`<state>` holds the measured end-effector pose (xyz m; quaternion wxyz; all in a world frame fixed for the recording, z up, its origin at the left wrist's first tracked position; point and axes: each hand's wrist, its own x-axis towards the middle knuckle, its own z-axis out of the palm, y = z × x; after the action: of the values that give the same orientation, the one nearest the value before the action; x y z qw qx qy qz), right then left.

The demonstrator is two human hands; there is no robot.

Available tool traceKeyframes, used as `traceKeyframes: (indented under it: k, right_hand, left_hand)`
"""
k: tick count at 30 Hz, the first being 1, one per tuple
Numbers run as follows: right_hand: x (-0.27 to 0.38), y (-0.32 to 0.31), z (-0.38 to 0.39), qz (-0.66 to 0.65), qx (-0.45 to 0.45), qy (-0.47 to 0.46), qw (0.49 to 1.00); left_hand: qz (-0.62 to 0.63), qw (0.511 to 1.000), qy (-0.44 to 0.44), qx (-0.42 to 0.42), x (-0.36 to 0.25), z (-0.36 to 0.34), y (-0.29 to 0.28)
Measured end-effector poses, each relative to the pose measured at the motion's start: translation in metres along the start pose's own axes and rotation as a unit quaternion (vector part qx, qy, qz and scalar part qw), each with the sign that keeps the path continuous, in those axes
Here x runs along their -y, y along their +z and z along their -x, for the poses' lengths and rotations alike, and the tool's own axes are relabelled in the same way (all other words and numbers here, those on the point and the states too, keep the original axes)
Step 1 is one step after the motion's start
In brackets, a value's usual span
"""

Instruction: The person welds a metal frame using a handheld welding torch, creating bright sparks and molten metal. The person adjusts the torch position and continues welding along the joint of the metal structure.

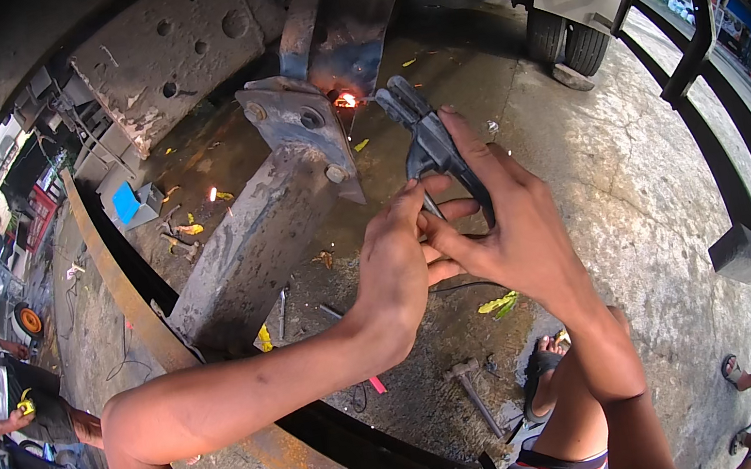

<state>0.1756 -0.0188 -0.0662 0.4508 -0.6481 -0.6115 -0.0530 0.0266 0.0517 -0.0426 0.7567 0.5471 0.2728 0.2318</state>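
Observation:
A dark welding electrode holder is gripped in my right hand, its jaws tilted up toward the metal joint. My left hand is closed at the holder's lower end, its fingertips meeting the lever beside my right fingers. Some of its fingers are hidden. Just beyond the jaws, a glowing orange spot burns where a steel bracket plate meets a dark, heat-stained metal piece. The plate sits on the end of a rusty steel beam.
A hammer lies on the concrete below my hands. A long rusty rail crosses under my left arm. A blue-lidded box stands left. Truck wheels are at far right. People are at the left edge and lower right.

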Motion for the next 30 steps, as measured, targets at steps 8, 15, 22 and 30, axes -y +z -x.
traceKeyframes:
  k: [8,15,22,30]
  right_hand:
    - [0.0,0.0038,-0.0019,-0.03,0.012,0.019,0.999]
    - [-0.0007,0.005,-0.0025,0.016,0.008,0.006,1.0]
    - [-0.0016,0.0031,-0.0023,-0.004,0.02,0.017,1.0]
    - [-0.0047,0.0067,-0.0036,0.034,-0.028,-0.042,0.998]
  left_hand:
    - [-0.014,1.0,-0.007,-0.013,-0.002,0.0009,-0.0005]
    - [-0.014,1.0,-0.01,-0.012,-0.0047,0.0019,-0.0005]
    - [-0.024,1.0,-0.003,-0.019,-0.0041,0.0025,0.0018]
    - [0.036,0.999,0.028,-0.015,0.0028,-0.0017,-0.0027]
